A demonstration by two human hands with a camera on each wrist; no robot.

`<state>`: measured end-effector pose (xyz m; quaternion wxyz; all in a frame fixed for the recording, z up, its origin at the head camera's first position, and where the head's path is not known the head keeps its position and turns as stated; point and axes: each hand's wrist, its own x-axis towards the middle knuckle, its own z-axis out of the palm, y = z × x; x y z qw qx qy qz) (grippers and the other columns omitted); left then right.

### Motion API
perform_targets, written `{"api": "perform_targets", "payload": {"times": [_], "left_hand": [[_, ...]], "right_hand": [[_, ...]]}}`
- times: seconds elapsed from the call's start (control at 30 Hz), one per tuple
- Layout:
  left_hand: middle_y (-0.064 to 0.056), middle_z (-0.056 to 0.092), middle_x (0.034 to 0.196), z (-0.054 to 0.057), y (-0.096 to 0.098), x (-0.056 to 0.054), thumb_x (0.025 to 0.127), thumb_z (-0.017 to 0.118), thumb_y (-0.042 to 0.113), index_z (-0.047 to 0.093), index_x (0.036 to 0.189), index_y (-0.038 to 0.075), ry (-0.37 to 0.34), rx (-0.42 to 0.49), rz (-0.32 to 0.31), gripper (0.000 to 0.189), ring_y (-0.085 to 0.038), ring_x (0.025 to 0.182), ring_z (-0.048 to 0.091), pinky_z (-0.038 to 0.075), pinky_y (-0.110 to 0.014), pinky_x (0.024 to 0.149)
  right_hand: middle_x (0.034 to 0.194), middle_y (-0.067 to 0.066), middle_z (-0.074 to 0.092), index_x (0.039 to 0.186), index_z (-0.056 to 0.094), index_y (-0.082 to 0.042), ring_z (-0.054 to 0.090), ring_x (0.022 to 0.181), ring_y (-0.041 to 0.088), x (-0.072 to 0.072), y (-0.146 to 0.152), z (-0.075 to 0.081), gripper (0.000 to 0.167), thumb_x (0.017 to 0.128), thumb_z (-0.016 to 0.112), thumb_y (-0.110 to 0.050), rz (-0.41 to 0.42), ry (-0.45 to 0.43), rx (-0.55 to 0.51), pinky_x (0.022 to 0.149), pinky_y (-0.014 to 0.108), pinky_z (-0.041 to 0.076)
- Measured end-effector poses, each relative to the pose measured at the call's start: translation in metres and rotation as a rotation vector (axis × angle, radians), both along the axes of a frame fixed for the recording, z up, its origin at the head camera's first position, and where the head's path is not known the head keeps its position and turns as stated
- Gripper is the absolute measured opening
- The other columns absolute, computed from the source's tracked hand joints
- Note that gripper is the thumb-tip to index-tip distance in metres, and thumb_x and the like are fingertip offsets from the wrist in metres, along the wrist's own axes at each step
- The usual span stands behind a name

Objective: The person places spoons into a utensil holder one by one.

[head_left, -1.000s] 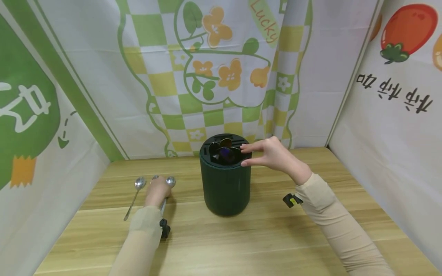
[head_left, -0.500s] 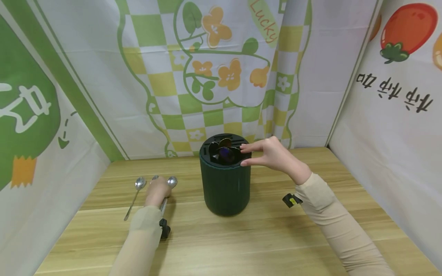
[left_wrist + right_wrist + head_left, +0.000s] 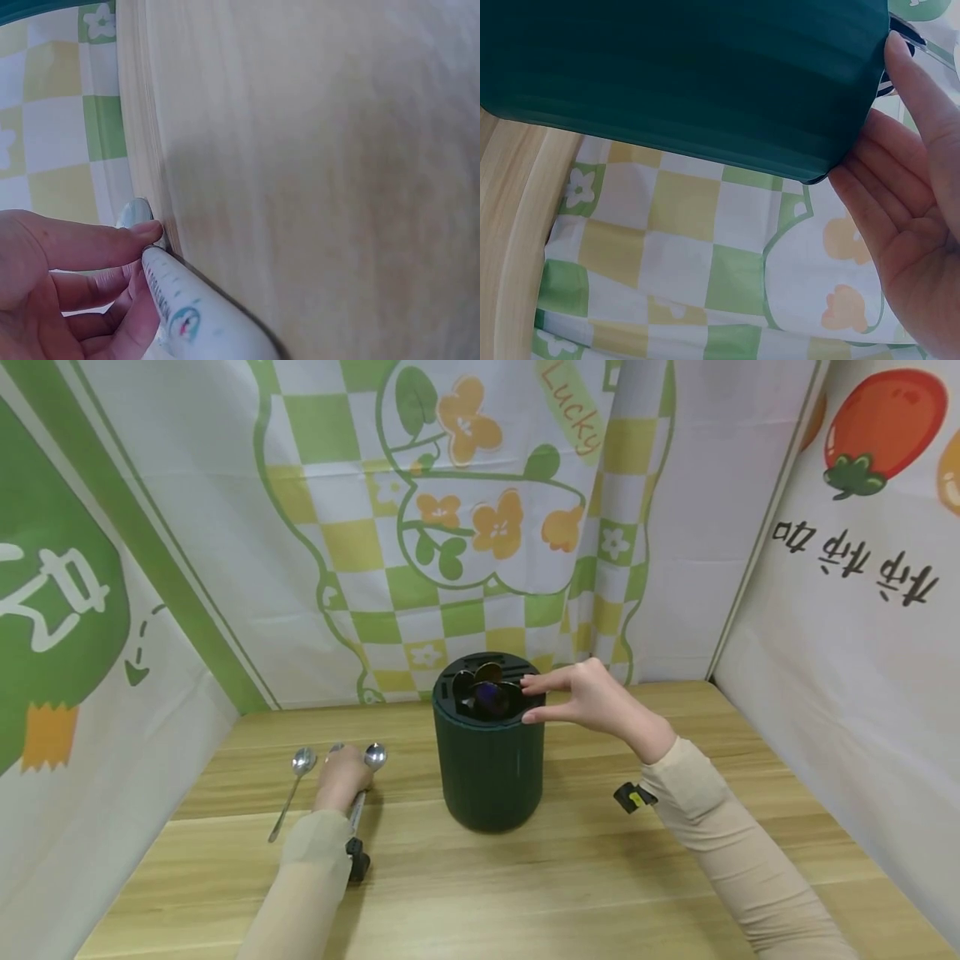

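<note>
In the head view my left hand (image 3: 345, 777) pinches a spoon between thumb and fingers. Its steel bowl (image 3: 376, 756) pokes out past the fingers, and the left wrist view shows its white printed handle (image 3: 202, 315). Two more spoons are by that hand: one metal spoon (image 3: 303, 761) lies to the left, while another spoon bowl (image 3: 337, 747) peeks out behind the knuckles. My right hand (image 3: 600, 695) touches the rim of a dark green utensil holder (image 3: 491, 777) with nearly straight fingers and thumb. Several dark, shiny spoon-like bowls (image 3: 491, 696) stick up from the holder's top.
A wooden table (image 3: 525, 902) carries everything. Behind it hangs a checked green and yellow curtain (image 3: 457, 618), with printed cloth walls on both sides. The slotted lid (image 3: 491, 658) covers the back of the holder's top.
The bowl of the spoon in my left hand has shifted slightly to the right. My right hand and the holder stay where they were.
</note>
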<state>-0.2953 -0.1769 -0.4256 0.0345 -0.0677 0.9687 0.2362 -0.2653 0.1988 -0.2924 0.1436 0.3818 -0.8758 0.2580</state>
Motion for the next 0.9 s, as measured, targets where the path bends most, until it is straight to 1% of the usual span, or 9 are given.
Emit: {"api": "perform_targets", "payload": {"times": [0.07, 0.17, 0.3, 0.37, 0.43, 0.53, 0.63, 0.77, 0.9], "left_hand": [[-0.012, 0.057, 0.067, 0.0003, 0.0001, -0.0006, 0.075, 0.059, 0.0, 0.058, 0.064, 0.002, -0.001, -0.018, -0.005, 0.011, -0.021, 0.057, 0.051, 0.041, -0.026, 0.047], [-0.013, 0.058, 0.069, 0.0002, -0.0002, -0.0027, 0.072, 0.061, 0.0, 0.059, 0.064, 0.002, 0.007, -0.037, -0.013, 0.008, -0.022, 0.058, 0.052, 0.041, -0.027, 0.047], [-0.014, 0.059, 0.071, -0.0016, -0.0007, -0.0053, 0.069, 0.062, 0.001, 0.059, 0.066, 0.001, 0.019, -0.051, -0.016, 0.005, -0.024, 0.06, 0.053, 0.042, -0.028, 0.048], [-0.014, 0.058, 0.072, -0.0027, -0.0009, -0.0058, 0.07, 0.063, 0.002, 0.06, 0.067, 0.001, 0.014, -0.054, -0.012, 0.005, -0.024, 0.061, 0.053, 0.041, -0.029, 0.048], [-0.013, 0.059, 0.071, -0.003, -0.0006, -0.006, 0.071, 0.066, 0.003, 0.061, 0.068, 0.001, -0.001, -0.05, -0.007, 0.006, -0.022, 0.06, 0.053, 0.042, -0.028, 0.048], [-0.01, 0.059, 0.066, -0.0027, -0.0002, -0.0064, 0.074, 0.07, 0.006, 0.063, 0.07, 0.0, -0.02, -0.03, 0.001, 0.01, -0.019, 0.055, 0.053, 0.041, -0.025, 0.045], [-0.007, 0.058, 0.06, -0.0014, 0.0005, -0.0052, 0.075, 0.072, 0.007, 0.063, 0.069, 0.001, -0.032, -0.005, -0.001, 0.012, -0.015, 0.049, 0.052, 0.039, -0.023, 0.042], [-0.006, 0.057, 0.06, 0.0, 0.0007, -0.0043, 0.072, 0.074, 0.009, 0.06, 0.062, 0.005, -0.016, -0.004, -0.014, 0.018, -0.018, 0.055, 0.051, 0.039, -0.025, 0.047], [-0.005, 0.056, 0.061, 0.0025, 0.0016, -0.004, 0.068, 0.078, 0.011, 0.053, 0.055, 0.01, 0.01, -0.009, -0.027, 0.028, -0.02, 0.059, 0.051, 0.038, -0.027, 0.05]], "right_hand": [[0.117, -0.003, 0.068, 0.114, 0.071, -0.018, 0.069, 0.089, 0.008, 0.0004, 0.0, 0.0005, 0.043, 0.079, 0.073, -0.044, -0.004, -0.002, 0.004, 0.063, 0.022, 0.045], [0.117, -0.003, 0.068, 0.114, 0.071, -0.019, 0.067, 0.069, 0.003, 0.001, 0.0002, 0.0008, 0.044, 0.079, 0.073, -0.044, -0.011, -0.009, 0.007, 0.061, 0.023, 0.043], [0.117, -0.004, 0.068, 0.114, 0.071, -0.019, 0.062, 0.059, -0.001, 0.0013, -0.0001, 0.0007, 0.044, 0.078, 0.073, -0.044, -0.018, -0.018, 0.009, 0.061, 0.023, 0.042], [0.116, -0.004, 0.068, 0.114, 0.071, -0.019, 0.065, 0.065, -0.001, 0.0014, -0.0003, 0.0004, 0.044, 0.078, 0.073, -0.044, -0.019, -0.02, 0.008, 0.061, 0.023, 0.042], [0.116, -0.004, 0.068, 0.114, 0.071, -0.019, 0.068, 0.076, 0.0, 0.0012, -0.0006, 0.0002, 0.043, 0.078, 0.073, -0.044, -0.019, -0.023, 0.007, 0.061, 0.023, 0.043], [0.117, -0.004, 0.068, 0.114, 0.071, -0.019, 0.068, 0.074, 0.002, 0.001, -0.0007, 0.0002, 0.044, 0.078, 0.073, -0.043, -0.018, -0.025, 0.007, 0.062, 0.023, 0.043], [0.117, -0.004, 0.068, 0.115, 0.071, -0.019, 0.069, 0.08, 0.004, 0.0009, -0.0009, -0.0001, 0.044, 0.078, 0.073, -0.044, -0.019, -0.028, 0.006, 0.064, 0.023, 0.044], [0.118, -0.005, 0.068, 0.114, 0.071, -0.02, 0.069, 0.093, 0.008, 0.0012, -0.0008, -0.0005, 0.043, 0.078, 0.073, -0.044, -0.02, -0.032, 0.005, 0.067, 0.025, 0.047], [0.118, -0.004, 0.067, 0.114, 0.071, -0.02, 0.069, 0.094, 0.009, 0.001, -0.0005, -0.0007, 0.043, 0.079, 0.073, -0.043, -0.019, -0.036, 0.002, 0.066, 0.025, 0.047]]}}
